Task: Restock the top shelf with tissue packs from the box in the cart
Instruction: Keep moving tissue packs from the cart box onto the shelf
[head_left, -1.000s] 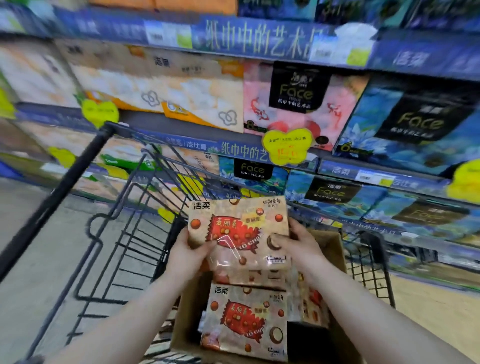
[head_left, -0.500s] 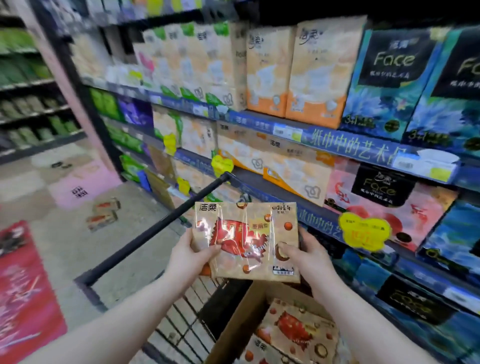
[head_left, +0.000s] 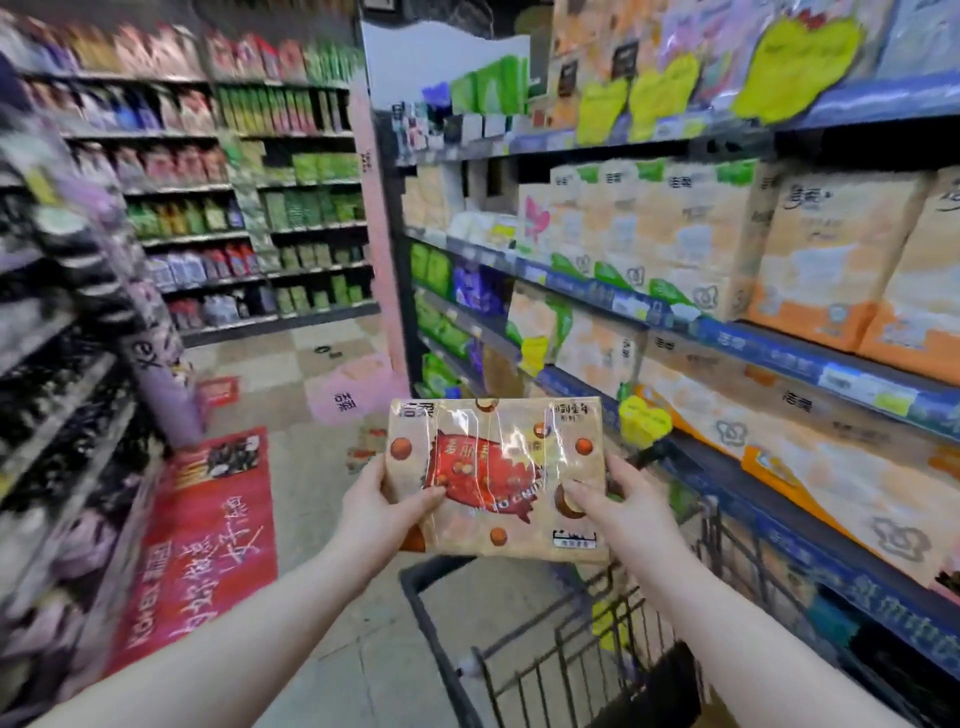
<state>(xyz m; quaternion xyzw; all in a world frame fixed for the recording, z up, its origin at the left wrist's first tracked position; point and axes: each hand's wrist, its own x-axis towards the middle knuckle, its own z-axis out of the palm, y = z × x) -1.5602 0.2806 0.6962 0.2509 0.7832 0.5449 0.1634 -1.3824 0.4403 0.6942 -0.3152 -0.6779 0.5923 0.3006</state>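
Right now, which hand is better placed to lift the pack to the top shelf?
Right hand, likely. Both hold the tissue pack, but the shelving stands on the right side, so the left hand would reach across.

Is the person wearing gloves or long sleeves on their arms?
No. Both the left hand and the right hand are bare, with no gloves, rings, watch or bracelet showing. Both forearms are uncovered too; no sleeve reaches into view.

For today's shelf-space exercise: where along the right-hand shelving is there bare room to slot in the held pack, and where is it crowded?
Both hands, left hand and right hand, hold the tissue pack over the cart. One dark gap shows on the second shelf from the top, above the cream packs, left of the tall beige packs. The lower shelves look packed face to face. The top shelf is too blurred to judge.
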